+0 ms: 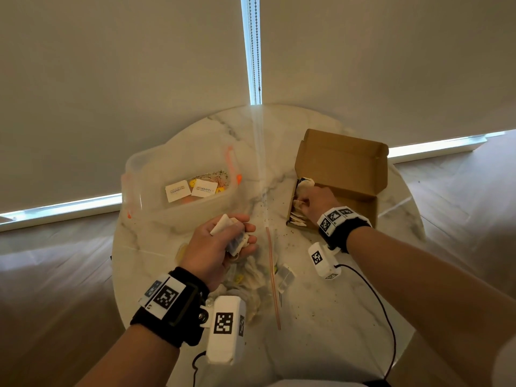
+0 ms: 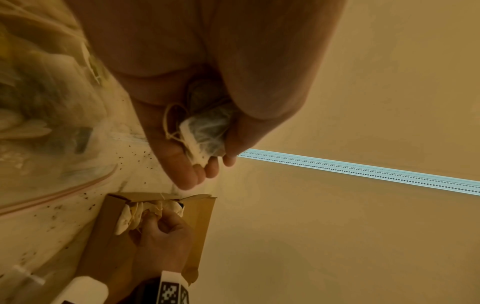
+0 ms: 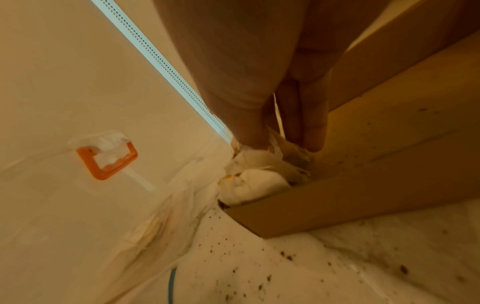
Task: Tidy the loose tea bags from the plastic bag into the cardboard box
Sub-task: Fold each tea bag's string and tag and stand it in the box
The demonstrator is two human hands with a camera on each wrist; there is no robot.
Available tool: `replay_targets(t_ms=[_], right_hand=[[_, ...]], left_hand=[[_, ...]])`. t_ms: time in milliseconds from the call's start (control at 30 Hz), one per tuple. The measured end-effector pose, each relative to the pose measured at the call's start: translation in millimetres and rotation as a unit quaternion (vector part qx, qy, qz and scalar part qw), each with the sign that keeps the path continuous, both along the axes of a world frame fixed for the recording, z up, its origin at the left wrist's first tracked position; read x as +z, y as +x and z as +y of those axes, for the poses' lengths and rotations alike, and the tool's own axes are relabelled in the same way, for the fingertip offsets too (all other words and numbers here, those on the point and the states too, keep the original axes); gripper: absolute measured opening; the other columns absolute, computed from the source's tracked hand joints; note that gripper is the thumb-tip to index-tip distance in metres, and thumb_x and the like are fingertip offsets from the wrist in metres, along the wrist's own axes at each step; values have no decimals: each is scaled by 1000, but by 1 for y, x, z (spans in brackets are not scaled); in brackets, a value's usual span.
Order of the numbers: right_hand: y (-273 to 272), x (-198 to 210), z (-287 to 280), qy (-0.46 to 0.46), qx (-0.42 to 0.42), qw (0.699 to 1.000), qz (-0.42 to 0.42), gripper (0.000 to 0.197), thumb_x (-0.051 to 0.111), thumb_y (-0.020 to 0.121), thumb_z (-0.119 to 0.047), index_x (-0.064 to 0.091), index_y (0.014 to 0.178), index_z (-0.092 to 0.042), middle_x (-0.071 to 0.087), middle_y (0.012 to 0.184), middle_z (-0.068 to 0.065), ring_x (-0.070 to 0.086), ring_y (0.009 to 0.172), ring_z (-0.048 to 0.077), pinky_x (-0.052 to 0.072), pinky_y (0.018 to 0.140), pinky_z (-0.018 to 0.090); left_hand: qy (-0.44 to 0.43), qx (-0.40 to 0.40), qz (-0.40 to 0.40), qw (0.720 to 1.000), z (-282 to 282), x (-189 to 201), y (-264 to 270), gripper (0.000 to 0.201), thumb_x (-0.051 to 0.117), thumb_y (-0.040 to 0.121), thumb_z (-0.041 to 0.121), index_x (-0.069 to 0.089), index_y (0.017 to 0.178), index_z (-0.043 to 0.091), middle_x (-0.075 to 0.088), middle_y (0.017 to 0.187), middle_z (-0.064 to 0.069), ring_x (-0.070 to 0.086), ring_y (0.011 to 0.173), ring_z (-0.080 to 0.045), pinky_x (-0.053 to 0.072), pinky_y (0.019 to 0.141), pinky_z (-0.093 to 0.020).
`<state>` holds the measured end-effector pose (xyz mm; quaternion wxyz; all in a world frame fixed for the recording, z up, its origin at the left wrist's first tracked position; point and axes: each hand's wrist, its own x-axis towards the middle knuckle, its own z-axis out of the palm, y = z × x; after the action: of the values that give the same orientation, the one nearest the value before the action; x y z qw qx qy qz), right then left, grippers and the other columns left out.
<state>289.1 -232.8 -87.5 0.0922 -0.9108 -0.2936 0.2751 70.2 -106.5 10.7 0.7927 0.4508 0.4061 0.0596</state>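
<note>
My left hand (image 1: 240, 233) hovers over the table's middle and grips a bunch of tea bags (image 1: 223, 223); in the left wrist view the thumb and fingers curl round a greyish tea bag (image 2: 207, 131) and its string. Beneath it lies the clear plastic bag (image 1: 259, 277) with a pink zip strip and several pale tea bags inside. The open cardboard box (image 1: 343, 163) stands at the right with its lid up. My right hand (image 1: 304, 202) reaches into the box's left end, where thumb and fingers pinch a tea bag (image 3: 280, 148) among the packed ones (image 3: 254, 185).
A second clear plastic bag (image 1: 178, 169) with an orange slider (image 3: 106, 162) sits at the back left and holds white labelled sachets and yellow pieces. Tea crumbs (image 1: 268, 210) dot the round marble table (image 1: 321, 317). A black cable (image 1: 374, 297) trails at the front right.
</note>
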Motion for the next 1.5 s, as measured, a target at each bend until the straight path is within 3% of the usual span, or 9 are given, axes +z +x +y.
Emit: replay_targets(t_ms=[100, 400, 700, 867, 967, 1067, 1267, 1400, 1500], right_hand=[[1, 1, 1, -14, 25, 999, 19, 25, 58, 95, -23, 70, 117, -24, 69, 111, 7, 64, 96, 24, 49, 81, 26], [3, 4, -9, -33, 24, 997, 66, 48, 55, 89, 5, 68, 122, -29, 63, 126, 2, 60, 110, 23, 50, 92, 29], [1, 13, -14, -23, -21, 998, 63, 40, 51, 92, 1, 68, 122, -20, 65, 123, 5, 61, 109, 25, 50, 96, 33], [2, 26, -23, 3, -55, 997, 45, 32, 54, 93, -5, 67, 121, -16, 64, 123, 7, 60, 109, 24, 50, 97, 33], [-8, 50, -22, 94, -61, 993, 42, 26, 54, 95, -9, 68, 115, -16, 67, 114, 3, 63, 100, 19, 51, 90, 29], [-31, 91, -14, 218, 5, 976, 19, 20, 58, 95, -15, 71, 109, -19, 69, 103, -5, 62, 87, 7, 47, 72, 14], [-87, 146, -1, 309, 193, 931, 24, 29, 73, 85, -30, 71, 113, -22, 61, 104, -7, 58, 86, 7, 42, 72, 14], [-109, 153, -13, 341, 287, 895, -23, 31, 80, 75, -29, 71, 103, -20, 61, 103, -6, 55, 92, 15, 49, 80, 34], [-120, 152, -24, 319, 345, 881, -47, 33, 83, 73, -33, 72, 100, -19, 68, 100, -3, 58, 90, 19, 50, 78, 39]], left_hand=[[-2, -3, 0, 1000, 0, 0, 1, 14, 54, 97, 2, 65, 104, 0, 69, 88, -15, 67, 75, -24, 57, 62, -30], [3, -7, 0, 1000, 2, 1, 1, 14, 54, 97, 2, 66, 105, 1, 70, 89, -14, 67, 75, -23, 59, 64, -31], [-29, 17, -15, 999, 2, 1, 0, 17, 58, 95, 13, 66, 107, 4, 69, 97, -17, 67, 85, -29, 62, 76, -37], [-100, 34, -60, 993, -2, 9, 0, 42, 57, 85, 30, 63, 114, 0, 67, 105, -23, 66, 91, -34, 57, 87, -42], [-137, 30, -83, 987, -5, 17, -3, 54, 50, 89, 34, 55, 125, -6, 63, 111, -27, 64, 95, -37, 55, 91, -43], [-149, 11, -91, 985, -9, 25, -6, 66, 46, 90, 43, 52, 131, -8, 62, 115, -28, 61, 98, -39, 56, 90, -42], [-149, -41, -85, 984, -19, 38, -16, 72, 39, 93, 53, 58, 127, -7, 64, 113, -28, 62, 98, -40, 58, 82, -42], [-173, -38, -75, 981, -20, 37, -22, 62, 31, 101, 46, 64, 121, -2, 67, 109, -25, 65, 95, -35, 57, 77, -41], [-196, -38, -74, 977, -19, 37, -27, 60, 29, 102, 42, 73, 109, 1, 69, 101, -23, 68, 93, -37, 57, 78, -44]])
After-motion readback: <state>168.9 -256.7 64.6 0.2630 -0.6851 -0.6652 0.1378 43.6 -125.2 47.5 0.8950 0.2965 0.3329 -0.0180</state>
